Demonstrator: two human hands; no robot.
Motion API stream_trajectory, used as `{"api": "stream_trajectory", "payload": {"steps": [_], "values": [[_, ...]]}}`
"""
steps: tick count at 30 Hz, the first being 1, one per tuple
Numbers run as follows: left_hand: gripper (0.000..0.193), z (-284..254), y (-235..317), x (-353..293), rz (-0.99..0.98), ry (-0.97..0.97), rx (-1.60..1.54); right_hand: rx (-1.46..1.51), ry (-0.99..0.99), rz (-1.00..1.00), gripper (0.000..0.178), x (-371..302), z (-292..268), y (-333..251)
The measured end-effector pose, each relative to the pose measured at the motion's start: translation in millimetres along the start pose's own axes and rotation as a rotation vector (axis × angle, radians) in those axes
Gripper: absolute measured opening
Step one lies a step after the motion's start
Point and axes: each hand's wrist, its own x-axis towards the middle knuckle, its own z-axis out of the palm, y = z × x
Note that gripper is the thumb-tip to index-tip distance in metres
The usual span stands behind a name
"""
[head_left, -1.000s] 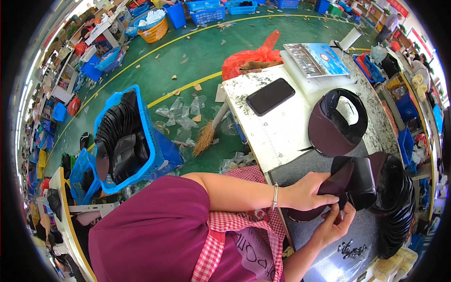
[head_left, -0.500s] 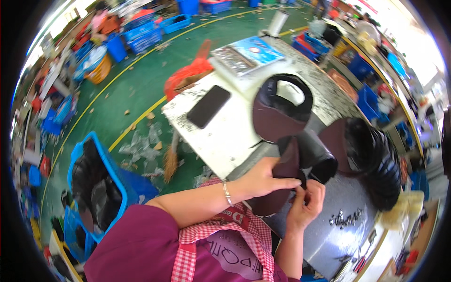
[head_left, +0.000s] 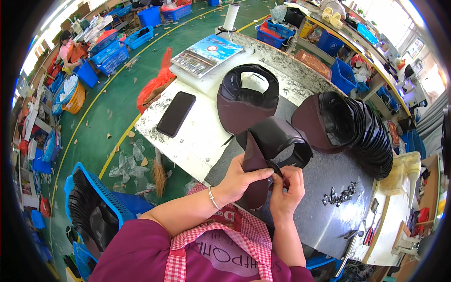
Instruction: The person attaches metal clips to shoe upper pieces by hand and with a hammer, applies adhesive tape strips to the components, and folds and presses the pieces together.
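What looks like a shoe upper, dark maroon outside with a shiny black inside, is held between my two hands over the near edge of the table. My left hand grips its folded maroon side, thumb on top and most fingers hidden behind. My right hand pinches the black edge close to my left thumb; any small piece between those fingertips is too hidden to make out. Just beyond lies a second maroon upper. To the right, a long nested stack of uppers curves toward me.
Small shiny metal pieces are scattered on the grey table mat. Pliers and a hammer lie at the right edge. A phone and a booklet sit farther left. Below left stands a blue basket of dark uppers.
The view has shifted, so the table and my hands appear farther left and higher. My hands keep their hold on the upper, with little change in grip.
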Motion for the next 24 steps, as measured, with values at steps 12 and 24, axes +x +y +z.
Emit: {"api": "stream_trajectory", "payload": {"steps": [12, 24], "values": [[0.072, 20.9, 26.3, -3.4, 0.656, -0.475, 1.566, -0.230, 0.162, 0.112, 0.044, -2.6, -80.4, 33.9], [0.038, 5.4, -24.3, 29.2, 0.806, -0.363, 1.638, -1.245, 0.083, 0.827, 0.051, -185.8, -370.9, 91.8]]}}
